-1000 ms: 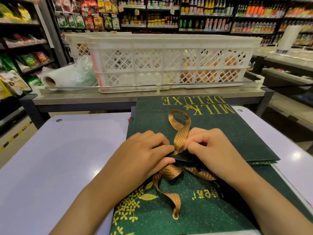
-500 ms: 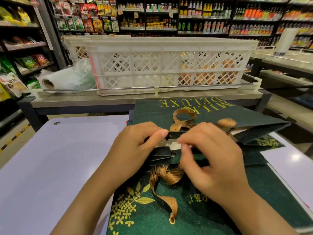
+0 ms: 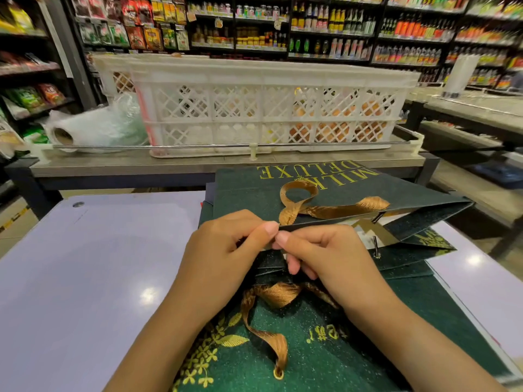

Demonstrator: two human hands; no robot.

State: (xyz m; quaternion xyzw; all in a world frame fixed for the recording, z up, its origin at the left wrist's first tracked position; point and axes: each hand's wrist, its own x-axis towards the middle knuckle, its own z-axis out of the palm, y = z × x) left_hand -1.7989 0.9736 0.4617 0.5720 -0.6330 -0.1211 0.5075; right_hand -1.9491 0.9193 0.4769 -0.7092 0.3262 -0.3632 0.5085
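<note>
Fingertips [image 3: 267, 229] of both hands meet over a stack of green bags [image 3: 353, 363] lying on the white table [image 3: 85, 264], whose bare surface runs wide to the left and narrow to the right; beyond its far edge stands a counter with a white crate [image 3: 254, 108]. Both the left hand [image 3: 223, 258] and the right hand [image 3: 331, 256] pinch the near rim of the top bag [image 3: 246, 190], thumbs pressed against curled fingers, tips almost touching. That bag, dark glittery green with gold MILK DELUXE lettering and a gold ribbon handle [image 3: 300, 199], lies tilted, its mouth gaping at the right side
</note>
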